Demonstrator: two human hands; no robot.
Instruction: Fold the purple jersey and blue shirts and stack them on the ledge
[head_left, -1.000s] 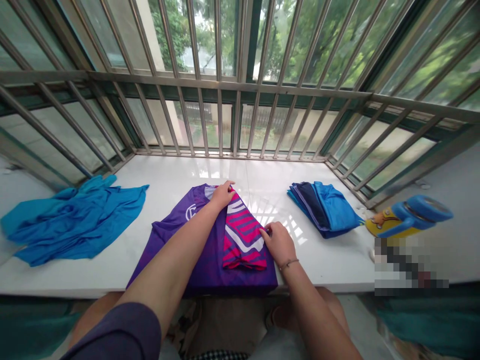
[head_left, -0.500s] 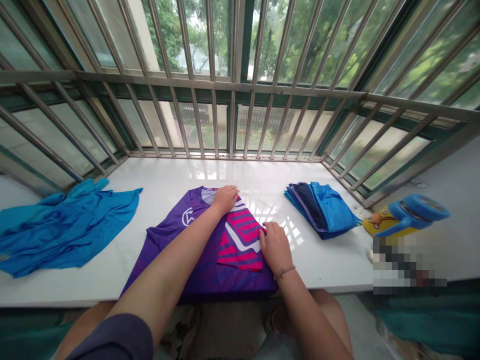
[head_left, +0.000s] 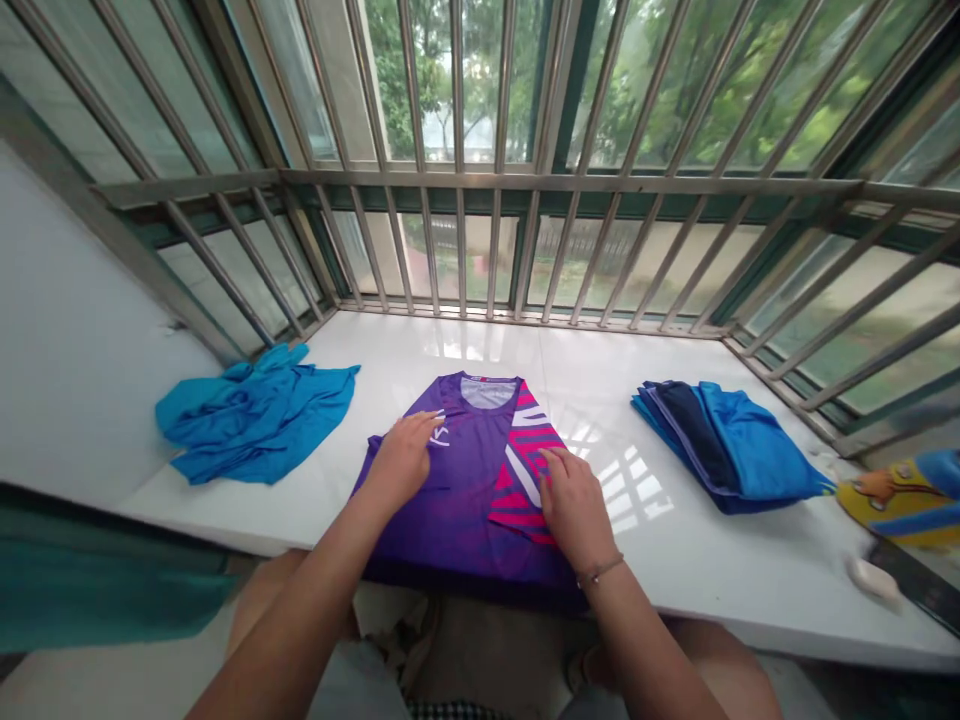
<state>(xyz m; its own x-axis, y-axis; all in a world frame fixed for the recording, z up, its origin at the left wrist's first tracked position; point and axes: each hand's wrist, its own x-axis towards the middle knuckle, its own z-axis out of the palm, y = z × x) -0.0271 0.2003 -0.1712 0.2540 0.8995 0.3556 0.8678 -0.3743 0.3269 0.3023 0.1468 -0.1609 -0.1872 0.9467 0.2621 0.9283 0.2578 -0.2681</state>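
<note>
A purple jersey (head_left: 465, 500) lies on the white ledge in front of me, its lower part hanging over the front edge. Its collar points toward the window, and the pink-and-white striped sleeve is laid in over the right side of the body. My left hand (head_left: 405, 455) rests on the jersey's left chest, fingers stretched out and partly covering a white logo. On the striped sleeve's outer edge lies my right hand (head_left: 574, 500), its fingers bent over the fabric; whether they pinch it, I cannot tell.
To the left is a crumpled blue garment (head_left: 262, 415). A folded stack of blue and navy clothes (head_left: 720, 440) sits at right. Beyond it are a yellow-and-blue bottle (head_left: 904, 495), a small white case (head_left: 874, 578) and a black phone (head_left: 919, 585). Metal bars (head_left: 495, 182) line the window behind.
My left hand has moved from the collar and sleeve top to the jersey's left chest. My right hand stays by the sleeve edge. The view has turned left.
</note>
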